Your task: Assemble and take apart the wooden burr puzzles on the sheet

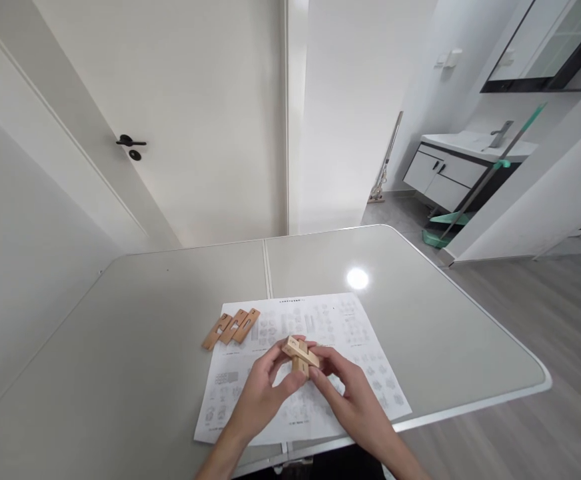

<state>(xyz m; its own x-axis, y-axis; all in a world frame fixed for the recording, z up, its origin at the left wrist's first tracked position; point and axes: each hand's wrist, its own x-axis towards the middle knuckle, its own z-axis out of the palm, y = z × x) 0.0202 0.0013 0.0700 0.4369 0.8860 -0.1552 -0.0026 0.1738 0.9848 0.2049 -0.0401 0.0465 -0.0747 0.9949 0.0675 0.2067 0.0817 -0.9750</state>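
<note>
Between my two hands is a small cluster of interlocking wooden puzzle pieces [300, 355], with one piece lying slantwise across another. My left hand [268, 390] grips it from the left, its thumb at the lower front. From the right, my right hand [345, 387] holds the same cluster with thumb and fingers. Below the hands lies a white printed sheet [240, 400] covered in small diagrams too faint to read. Three flat, slotted wooden pieces [231, 327] lie side by side at the sheet's upper left edge.
The pale folding table [135, 347] has a centre seam and a metal rim. A door [210, 120] stands beyond it. At the right are a washbasin cabinet [450, 170], a green broom and dustpan [453, 223], and a mop [385, 163] against the wall.
</note>
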